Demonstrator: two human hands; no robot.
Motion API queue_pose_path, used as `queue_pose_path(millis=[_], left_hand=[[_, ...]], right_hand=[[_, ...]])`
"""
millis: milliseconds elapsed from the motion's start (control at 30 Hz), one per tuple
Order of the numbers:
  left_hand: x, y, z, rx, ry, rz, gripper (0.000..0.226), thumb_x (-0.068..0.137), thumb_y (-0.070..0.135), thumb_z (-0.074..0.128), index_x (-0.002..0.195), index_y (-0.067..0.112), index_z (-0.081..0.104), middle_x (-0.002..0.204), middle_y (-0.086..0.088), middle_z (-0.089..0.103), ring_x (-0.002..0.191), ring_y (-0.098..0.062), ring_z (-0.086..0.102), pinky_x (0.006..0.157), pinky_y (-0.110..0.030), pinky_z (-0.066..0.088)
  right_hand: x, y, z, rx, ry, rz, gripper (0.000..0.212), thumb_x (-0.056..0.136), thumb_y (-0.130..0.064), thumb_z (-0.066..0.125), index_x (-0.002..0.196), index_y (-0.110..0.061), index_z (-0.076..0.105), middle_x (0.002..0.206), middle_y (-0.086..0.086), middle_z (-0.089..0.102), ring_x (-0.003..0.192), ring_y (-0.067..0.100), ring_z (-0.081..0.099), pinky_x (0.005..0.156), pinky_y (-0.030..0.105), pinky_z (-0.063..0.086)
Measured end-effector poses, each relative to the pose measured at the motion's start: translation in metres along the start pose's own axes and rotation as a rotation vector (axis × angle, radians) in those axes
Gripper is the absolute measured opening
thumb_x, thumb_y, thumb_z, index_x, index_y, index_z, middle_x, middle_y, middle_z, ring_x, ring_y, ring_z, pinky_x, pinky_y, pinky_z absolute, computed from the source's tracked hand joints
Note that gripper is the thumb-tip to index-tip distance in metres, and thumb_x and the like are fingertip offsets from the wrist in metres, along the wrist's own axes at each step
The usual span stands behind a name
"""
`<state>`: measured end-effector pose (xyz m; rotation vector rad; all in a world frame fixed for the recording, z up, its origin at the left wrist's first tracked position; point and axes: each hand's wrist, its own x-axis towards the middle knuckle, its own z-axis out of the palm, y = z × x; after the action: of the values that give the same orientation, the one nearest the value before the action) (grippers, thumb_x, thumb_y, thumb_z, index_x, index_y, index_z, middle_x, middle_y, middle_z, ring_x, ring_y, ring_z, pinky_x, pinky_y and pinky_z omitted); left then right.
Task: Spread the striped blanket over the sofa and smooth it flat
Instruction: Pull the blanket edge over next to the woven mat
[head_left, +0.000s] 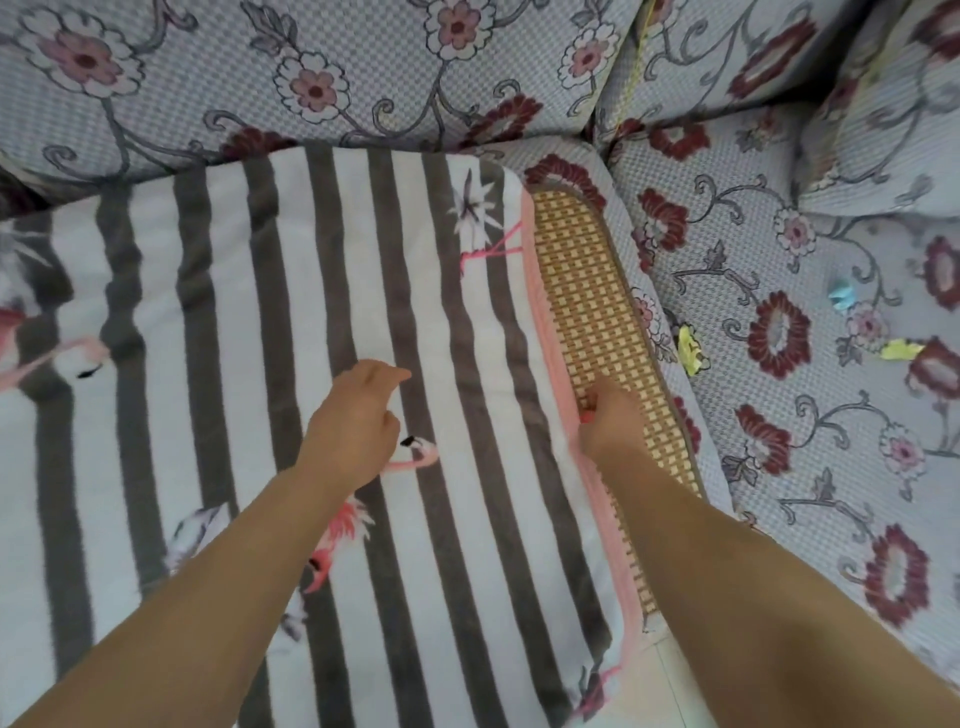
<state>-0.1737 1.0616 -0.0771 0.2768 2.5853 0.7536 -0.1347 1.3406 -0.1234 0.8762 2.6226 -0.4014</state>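
Note:
The striped blanket (218, 364), grey and white with pink flamingos and a pink border, lies spread over the sofa seat from the left edge to the middle. My right hand (608, 421) pinches its pink right-hand border, fingers curled on the edge. My left hand (358, 415) hovers just over the blanket's middle with loosely curled fingers and holds nothing. Mild wrinkles run through the blanket at the left. The sofa (363, 67) has grey floral upholstery.
A woven bamboo mat (587, 291) shows on the seat right of the blanket's edge. The corner seat (810, 395) at the right carries small yellow and blue paper scraps (691, 348). Back cushions line the top. Pale floor tile (660, 691) shows at the bottom.

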Motion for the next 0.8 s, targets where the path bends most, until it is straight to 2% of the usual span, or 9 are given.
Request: queue_pose_path(millis=[67, 133, 200, 300, 433, 500, 600, 700, 800], left_hand=[[0.009, 0.012, 0.007, 0.015, -0.015, 0.026, 0.049, 0.088, -0.001, 0.048, 0.134, 0.016, 0.048, 0.137, -0.005, 0.047, 0.123, -0.022, 0.046, 0.098, -0.03, 0.043], [0.018, 0.025, 0.014, 0.016, -0.047, 0.055, 0.051, 0.089, 0.0, 0.047, 0.136, 0.017, 0.045, 0.139, -0.003, 0.043, 0.124, -0.02, 0.043, 0.098, -0.03, 0.044], [0.026, 0.036, 0.021, 0.032, -0.068, 0.115, 0.052, 0.089, 0.0, 0.046, 0.138, 0.017, 0.043, 0.142, -0.003, 0.04, 0.128, -0.021, 0.039, 0.101, -0.033, 0.045], [0.035, 0.043, 0.026, 0.109, -0.074, 0.166, 0.056, 0.088, 0.001, 0.047, 0.141, 0.017, 0.04, 0.149, -0.005, 0.032, 0.137, -0.024, 0.03, 0.109, -0.037, 0.038], [0.044, 0.037, 0.02, 0.225, -0.007, 0.17, 0.06, 0.084, -0.001, 0.053, 0.14, 0.017, 0.042, 0.15, -0.01, 0.032, 0.139, -0.029, 0.027, 0.113, -0.042, 0.032], [0.046, 0.027, 0.01, 0.274, 0.067, 0.136, 0.061, 0.081, -0.001, 0.056, 0.139, 0.014, 0.043, 0.149, -0.014, 0.034, 0.138, -0.034, 0.029, 0.111, -0.049, 0.032], [0.047, 0.01, -0.011, 0.357, 0.129, -0.039, 0.067, 0.083, 0.009, 0.06, 0.144, 0.017, 0.033, 0.152, -0.016, 0.025, 0.14, -0.037, 0.022, 0.111, -0.053, 0.027], [0.044, -0.012, -0.029, 0.378, -0.001, -0.222, 0.076, 0.087, 0.025, 0.059, 0.149, 0.024, 0.015, 0.152, -0.012, 0.022, 0.136, -0.038, 0.027, 0.107, -0.053, 0.032], [0.035, -0.027, -0.029, 0.35, -0.286, -0.199, 0.07, 0.09, 0.033, 0.055, 0.149, 0.027, 0.018, 0.148, -0.006, 0.029, 0.129, -0.032, 0.034, 0.104, -0.047, 0.039]], right_hand=[[0.013, 0.007, -0.01, 0.114, 0.067, -0.021, 0.009, 0.078, 0.0, 0.054, 0.08, -0.008, 0.056, 0.087, 0.018, 0.062, 0.081, 0.033, 0.062, 0.069, 0.044, 0.054], [0.029, 0.009, -0.024, 0.267, 0.128, 0.004, 0.017, 0.079, -0.001, 0.053, 0.068, -0.014, 0.049, 0.08, 0.016, 0.064, 0.074, 0.03, 0.065, 0.059, 0.043, 0.054], [0.045, 0.009, -0.044, 0.388, 0.185, 0.075, 0.022, 0.079, 0.003, 0.05, 0.067, -0.015, 0.049, 0.076, 0.012, 0.067, 0.071, 0.028, 0.066, 0.055, 0.044, 0.054], [0.066, 0.01, -0.067, 0.524, 0.199, 0.177, 0.012, 0.084, -0.001, 0.061, 0.084, -0.012, 0.056, 0.076, 0.003, 0.065, 0.07, 0.022, 0.061, 0.054, 0.035, 0.051], [0.073, 0.01, -0.075, 0.561, -0.014, 0.201, 0.036, 0.085, -0.002, 0.062, 0.119, -0.007, 0.051, 0.095, 0.002, 0.061, 0.083, 0.019, 0.06, 0.061, 0.029, 0.051], [0.07, 0.005, -0.071, 0.311, 0.04, 0.148, 0.048, 0.084, -0.009, 0.06, 0.129, -0.01, 0.046, 0.118, 0.011, 0.056, 0.104, 0.03, 0.057, 0.085, 0.042, 0.05], [0.067, -0.02, -0.061, 0.074, 0.103, 0.001, 0.06, 0.081, -0.011, 0.059, 0.137, -0.014, 0.038, 0.139, 0.014, 0.037, 0.128, 0.036, 0.037, 0.107, 0.052, 0.025], [0.065, -0.075, -0.052, 0.135, 0.013, -0.179, 0.06, 0.085, -0.018, 0.061, 0.139, -0.01, 0.037, 0.142, 0.016, 0.036, 0.132, 0.036, 0.034, 0.11, 0.045, 0.025], [0.071, -0.125, -0.043, 0.265, -0.156, -0.224, 0.055, 0.09, -0.031, 0.059, 0.137, -0.008, 0.042, 0.14, 0.013, 0.046, 0.13, 0.03, 0.042, 0.104, 0.031, 0.031]])
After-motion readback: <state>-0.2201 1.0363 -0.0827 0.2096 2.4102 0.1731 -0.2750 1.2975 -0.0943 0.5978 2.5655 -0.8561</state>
